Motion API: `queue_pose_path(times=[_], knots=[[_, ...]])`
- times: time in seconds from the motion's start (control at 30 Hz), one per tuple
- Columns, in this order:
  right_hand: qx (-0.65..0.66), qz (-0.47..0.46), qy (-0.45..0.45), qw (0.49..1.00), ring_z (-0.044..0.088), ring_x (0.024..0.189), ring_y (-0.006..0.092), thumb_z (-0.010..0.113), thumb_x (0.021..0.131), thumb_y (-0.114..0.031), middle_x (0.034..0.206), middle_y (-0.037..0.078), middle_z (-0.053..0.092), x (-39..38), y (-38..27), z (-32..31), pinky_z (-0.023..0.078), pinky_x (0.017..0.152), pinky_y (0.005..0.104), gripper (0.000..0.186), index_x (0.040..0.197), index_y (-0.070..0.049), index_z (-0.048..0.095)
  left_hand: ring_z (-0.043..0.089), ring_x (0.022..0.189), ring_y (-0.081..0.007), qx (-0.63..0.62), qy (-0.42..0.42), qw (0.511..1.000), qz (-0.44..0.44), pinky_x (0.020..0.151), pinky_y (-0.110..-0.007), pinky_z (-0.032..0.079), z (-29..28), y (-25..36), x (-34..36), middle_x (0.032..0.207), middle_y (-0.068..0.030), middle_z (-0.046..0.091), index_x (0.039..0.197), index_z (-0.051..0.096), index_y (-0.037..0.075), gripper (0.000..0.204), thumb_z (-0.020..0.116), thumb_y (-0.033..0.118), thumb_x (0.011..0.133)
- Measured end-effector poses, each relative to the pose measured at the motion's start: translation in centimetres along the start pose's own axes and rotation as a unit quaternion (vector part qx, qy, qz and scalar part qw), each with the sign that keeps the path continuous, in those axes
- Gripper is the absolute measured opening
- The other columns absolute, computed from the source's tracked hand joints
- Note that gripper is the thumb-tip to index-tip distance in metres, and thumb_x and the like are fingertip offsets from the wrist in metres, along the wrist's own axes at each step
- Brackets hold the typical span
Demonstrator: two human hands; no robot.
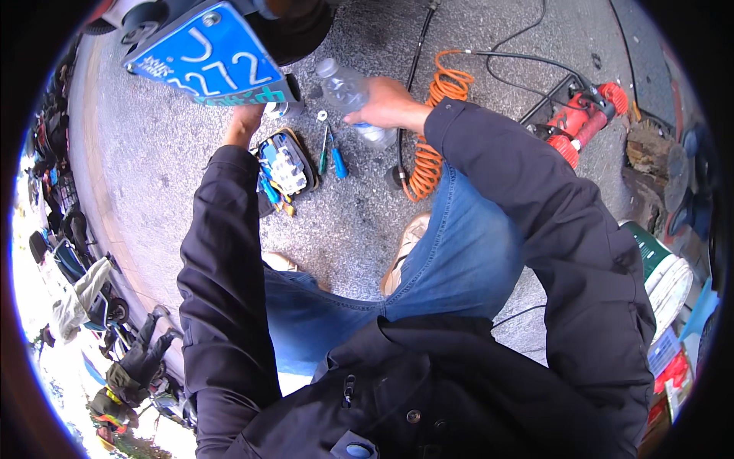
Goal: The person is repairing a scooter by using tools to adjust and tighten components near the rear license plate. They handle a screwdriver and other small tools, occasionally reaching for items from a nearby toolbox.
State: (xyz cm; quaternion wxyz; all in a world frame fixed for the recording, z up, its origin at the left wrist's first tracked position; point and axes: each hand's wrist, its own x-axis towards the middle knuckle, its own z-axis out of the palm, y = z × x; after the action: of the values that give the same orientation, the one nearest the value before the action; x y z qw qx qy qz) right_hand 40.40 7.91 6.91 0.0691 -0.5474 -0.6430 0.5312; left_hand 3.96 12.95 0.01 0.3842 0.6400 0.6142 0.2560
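My right hand (388, 105) is wrapped round a transparent plastic bottle (344, 86), which it holds tilted above the pavement with the capped end pointing away to the left. Under the lower edge of a blue licence plate (222, 50) reaches my left hand (245, 120); the plate hides its fingers. Close beside that hand is a pale, round object (279, 109), mostly covered, whose kind I cannot make out. Below it lies an open tool case (309, 162) with small white packets and coloured handles. A green-handled screwdriver (323, 162) and a blue-handled screwdriver (339, 164) rest next to the case.
An orange coiled air hose (425, 172) lies right of the bottle, near my knee. Further right stands a red machine (585, 118) with cables and a black frame. A dark wheel (302, 34) is behind the plate. Parked vehicles (84, 268) line the far left.
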Motion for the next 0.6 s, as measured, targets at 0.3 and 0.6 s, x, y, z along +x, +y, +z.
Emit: queue_pose_path(times=[0.3,0.6], knots=[[0.013,0.003,0.218,0.976,0.069,0.113,0.0372,0.09,0.073,-0.025,0.12,0.02,0.071,-0.1,3.0,4.3,0.054,0.098,0.0433,0.067,0.13,-0.003,0.061,0.062,0.117,-0.0399,0.088,0.18,0.967,0.156,0.097,-0.047,0.048,4.1,1.5,1.9,0.126,-0.0206,0.068,0.124,0.066,0.003,0.03,0.058,0.008,0.096],[-0.064,0.125,0.384,0.913,0.072,0.103,0.0375,0.086,0.074,-0.031,0.106,0.024,0.074,-2.8,4.1,8.8,0.056,0.09,0.0436,0.053,0.113,0.001,0.07,0.066,0.102,-0.0426,-0.071,0.061,0.981,0.167,0.085,-0.047,0.05,4.4,3.3,2.9,0.107,-0.0237,0.071,0.11,0.068,0.002,0.021,0.056,0.005,0.093]])
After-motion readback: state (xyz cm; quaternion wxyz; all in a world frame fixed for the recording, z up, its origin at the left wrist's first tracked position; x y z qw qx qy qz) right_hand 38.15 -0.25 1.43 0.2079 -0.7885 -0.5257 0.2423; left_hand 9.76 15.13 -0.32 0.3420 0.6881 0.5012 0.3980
